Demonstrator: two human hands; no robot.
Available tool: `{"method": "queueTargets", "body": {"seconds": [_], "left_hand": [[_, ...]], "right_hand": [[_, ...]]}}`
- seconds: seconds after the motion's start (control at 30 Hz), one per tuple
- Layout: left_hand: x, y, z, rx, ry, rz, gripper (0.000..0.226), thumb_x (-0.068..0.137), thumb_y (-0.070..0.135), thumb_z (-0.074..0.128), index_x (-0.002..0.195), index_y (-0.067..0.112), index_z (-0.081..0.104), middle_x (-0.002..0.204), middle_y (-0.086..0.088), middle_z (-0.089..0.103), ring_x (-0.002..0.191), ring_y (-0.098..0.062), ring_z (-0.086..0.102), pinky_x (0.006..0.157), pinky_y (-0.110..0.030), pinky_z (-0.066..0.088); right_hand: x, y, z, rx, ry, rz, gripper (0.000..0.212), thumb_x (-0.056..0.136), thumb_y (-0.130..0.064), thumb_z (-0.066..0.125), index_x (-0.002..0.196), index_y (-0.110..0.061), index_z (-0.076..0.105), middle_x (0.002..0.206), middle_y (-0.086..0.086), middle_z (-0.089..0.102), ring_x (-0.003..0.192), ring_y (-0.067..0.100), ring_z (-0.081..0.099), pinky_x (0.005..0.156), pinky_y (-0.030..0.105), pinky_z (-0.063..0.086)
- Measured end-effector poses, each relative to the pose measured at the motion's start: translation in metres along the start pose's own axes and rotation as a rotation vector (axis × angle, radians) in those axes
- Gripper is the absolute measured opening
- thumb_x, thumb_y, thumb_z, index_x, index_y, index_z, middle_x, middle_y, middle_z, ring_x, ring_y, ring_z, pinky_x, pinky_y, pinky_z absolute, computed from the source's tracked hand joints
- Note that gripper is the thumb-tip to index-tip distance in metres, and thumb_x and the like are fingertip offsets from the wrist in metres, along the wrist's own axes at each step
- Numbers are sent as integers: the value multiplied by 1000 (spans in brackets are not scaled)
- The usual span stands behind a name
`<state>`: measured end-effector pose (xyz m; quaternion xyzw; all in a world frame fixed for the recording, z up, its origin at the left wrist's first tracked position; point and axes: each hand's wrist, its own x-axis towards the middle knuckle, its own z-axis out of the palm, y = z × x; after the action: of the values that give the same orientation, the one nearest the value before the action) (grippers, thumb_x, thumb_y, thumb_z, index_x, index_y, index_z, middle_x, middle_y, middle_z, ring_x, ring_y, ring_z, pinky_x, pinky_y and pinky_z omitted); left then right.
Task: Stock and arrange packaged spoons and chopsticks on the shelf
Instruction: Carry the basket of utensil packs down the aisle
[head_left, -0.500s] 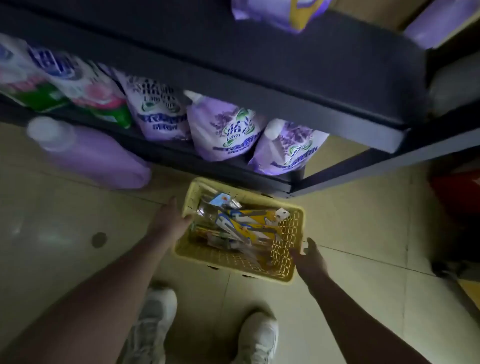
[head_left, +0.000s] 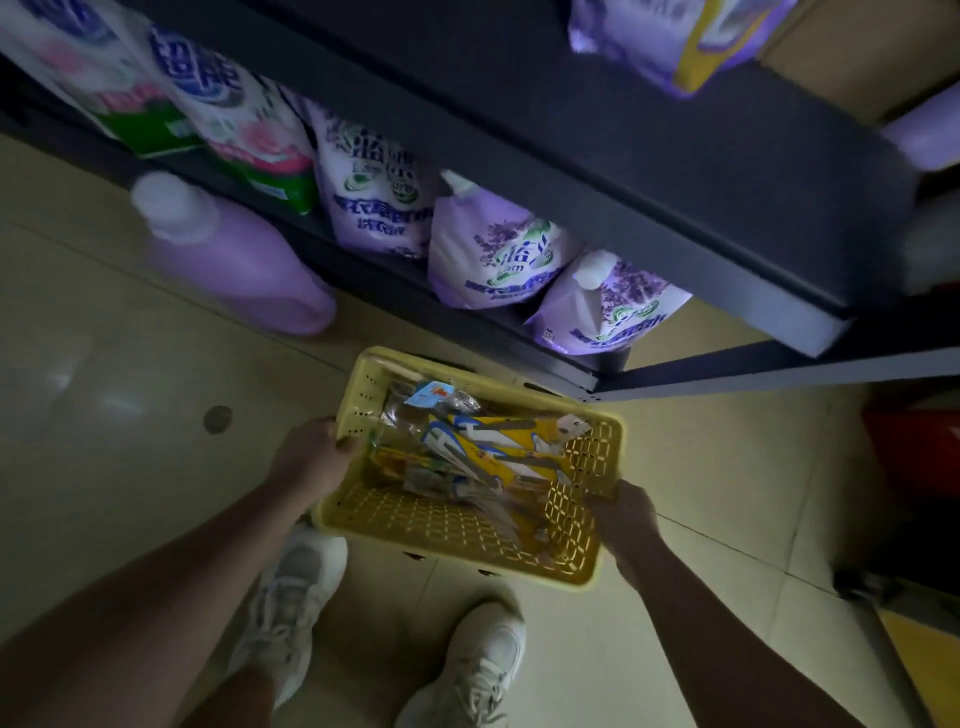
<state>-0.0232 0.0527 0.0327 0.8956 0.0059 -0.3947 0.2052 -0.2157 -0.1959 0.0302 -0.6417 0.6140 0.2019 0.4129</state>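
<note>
I see left hand (head_left: 311, 457) fingers clamped on yellow basket (head_left: 441, 525) left rim; right hand (head_left: 626, 512) grips right rim. Packaged utensils (head_left: 483, 452) lie between my fingers.

I see the left hand (head_left: 311, 457) and right hand (head_left: 626, 514) gripping opposite ends of the yellow basket (head_left: 457, 530), which contains packaged utensils (head_left: 488, 452), above the floor (head_left: 130, 415).

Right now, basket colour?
Yellow, perforated plastic basket, gripped by left hand and right hand; head view.
</note>
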Motion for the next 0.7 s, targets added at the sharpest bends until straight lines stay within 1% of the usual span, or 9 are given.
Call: {"method": "queueTargets", "body": {"seconds": [0.1, 0.17, 0.23, 0.3, 0.4, 0.5, 0.57, 0.63, 0.7], "left_hand": [[-70, -2, -50, -100, 20, -98, 24, 89, 21, 53, 94, 1, 64, 90, -20, 68, 73, -29, 61, 63, -31, 43], [-125, 3, -89, -160, 48, -140, 23, 89, 20, 52, 91, 0, 64, 90, -22, 68, 75, -31, 61, 65, -34, 45], [-184, 10, -132, -204, 99, -190, 20, 90, 19, 51, 81, 4, 61, 90, -23, 67, 74, -31, 60, 62, -33, 42], [-239, 15, -177, -246, 165, -218, 21, 89, 18, 49, 77, 4, 59, 89, -23, 67, 76, -33, 60, 61, -31, 37], [-309, 14, -243, -315, 263, -240, 27, 88, 24, 49, 84, 2, 63, 91, -23, 68, 84, -35, 63, 66, -34, 42], [-358, -7, -303, -444, 329, -204, 41, 74, 34, 47, 86, 0, 65, 88, -23, 68, 78, -34, 64, 67, -37, 48], [-380, -30, -340, -537, 407, -181, 43, 66, 35, 43, 85, 2, 64, 85, -21, 69, 78, -33, 65, 69, -41, 52], [-394, -58, -376, -581, 474, -182, 42, 65, 33, 42, 89, 5, 63, 84, -16, 66, 78, -30, 63, 68, -37, 48], [-400, -94, -410, -603, 525, -220, 38, 74, 30, 47, 97, 4, 62, 85, -12, 62, 79, -29, 60, 67, -32, 43]], "right_hand": [[-65, -33, -35, -97, -56, -88, 13, 82, -8, 57, 89, -1, 65, 86, 18, 69, 77, 35, 66, 65, 43, 53], [-115, -63, -60, -129, -104, -137, 7, 82, -6, 57, 83, -3, 64, 80, 16, 67, 73, 32, 62, 65, 44, 51], [-168, -92, -84, -154, -149, -147, 5, 80, -4, 60, 78, -3, 63, 74, 12, 63, 71, 27, 57, 64, 38, 45], [-216, -124, -104, -208, -187, -187, 8, 80, -4, 61, 85, 0, 65, 79, 13, 63, 73, 25, 56, 66, 36, 43], [-288, -176, -121, -306, -211, -344, 20, 85, -5, 56, 103, -3, 63, 92, 10, 58, 85, 26, 57, 77, 36, 47], [-359, -230, -114, -415, -164, -621, 17, 84, -22, 54, 91, -10, 63, 89, 7, 63, 85, 27, 59, 77, 38, 50], [-398, -261, -96, -449, -164, -720, 18, 87, -27, 52, 85, -12, 63, 88, 6, 67, 85, 30, 62, 75, 41, 52], [-440, -291, -71, -489, -192, -812, 16, 91, -26, 51, 87, -16, 63, 89, 2, 63, 87, 26, 59, 72, 32, 43], [-484, -324, -40, -540, -211, -908, 15, 92, -26, 52, 88, -18, 63, 87, -1, 59, 87, 22, 55, 71, 29, 37]]}}
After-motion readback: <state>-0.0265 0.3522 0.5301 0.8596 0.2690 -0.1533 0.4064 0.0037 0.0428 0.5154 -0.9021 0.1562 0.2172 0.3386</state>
